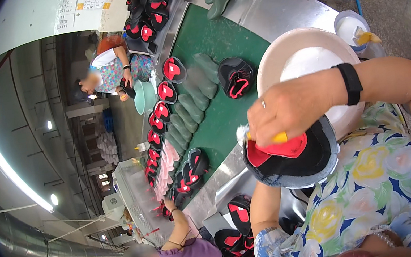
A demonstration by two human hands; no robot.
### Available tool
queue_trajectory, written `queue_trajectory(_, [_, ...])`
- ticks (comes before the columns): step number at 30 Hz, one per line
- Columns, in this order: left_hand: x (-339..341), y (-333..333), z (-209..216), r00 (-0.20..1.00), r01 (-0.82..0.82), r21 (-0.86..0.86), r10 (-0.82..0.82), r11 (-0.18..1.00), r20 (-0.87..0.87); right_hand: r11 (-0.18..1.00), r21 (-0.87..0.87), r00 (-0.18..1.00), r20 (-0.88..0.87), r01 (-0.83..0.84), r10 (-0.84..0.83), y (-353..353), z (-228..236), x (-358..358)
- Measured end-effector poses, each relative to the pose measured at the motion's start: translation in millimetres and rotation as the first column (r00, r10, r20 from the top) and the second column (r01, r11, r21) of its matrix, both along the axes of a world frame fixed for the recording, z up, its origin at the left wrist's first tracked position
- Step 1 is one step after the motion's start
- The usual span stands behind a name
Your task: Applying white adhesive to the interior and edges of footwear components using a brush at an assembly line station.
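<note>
My right hand, with a ring and a black wristband, is closed round a yellow-handled brush. White material shows at the brush's far end, by the rim of a black and red shoe upper. That upper hangs tilted in front of me, its red and black inside facing up. From the lower edge my left forearm runs up behind it. My left hand is hidden there, holding the upper from below. Beneath my right wrist stands a large pale basin with a white inside.
A green conveyor belt carries rows of shoe uppers, green foot forms and pink ones. A small white bucket stands beyond the basin. Co-workers sit along the far side and at lower left. More uppers lie beside my left arm.
</note>
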State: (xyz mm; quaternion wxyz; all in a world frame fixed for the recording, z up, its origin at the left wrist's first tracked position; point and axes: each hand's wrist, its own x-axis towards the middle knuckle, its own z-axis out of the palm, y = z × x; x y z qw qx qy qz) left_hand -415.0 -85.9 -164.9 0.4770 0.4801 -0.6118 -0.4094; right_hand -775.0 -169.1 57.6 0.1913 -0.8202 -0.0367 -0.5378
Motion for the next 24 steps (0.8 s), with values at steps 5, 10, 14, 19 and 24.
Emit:
queue_trajectory(5, [15.2,1.8,4.9,0.999,-0.008,-0.016,0.008,1.0,0.034,0.977,0.148,0.983,-0.131,0.151,-0.132,-18.0,-8.3,-17.2])
queue_trajectory(10, [20.8,-3.0,5.5,0.998,-0.017,-0.035,0.02,0.999,0.064,0.841,0.488,0.951,-0.294,0.233,-0.093,-22.9,-7.8,-38.9])
queue_trajectory(14, [23.3,-9.3,5.9,0.996,-0.022,-0.054,0.027,0.998,0.086,0.8,0.542,0.949,-0.298,0.258,-0.104,-19.2,-0.1,-47.0])
queue_trajectory(19, [31.4,-13.6,6.0,0.992,-0.018,-0.08,0.028,0.997,0.122,0.746,0.559,0.899,-0.42,0.361,-0.121,-11.3,10.5,-64.3])
queue_trajectory(24, [32.9,-13.5,10.6,0.988,0.015,-0.101,0.0,0.995,0.153,0.941,0.27,0.978,-0.087,0.206,-0.189,-7.3,-10.5,-40.5])
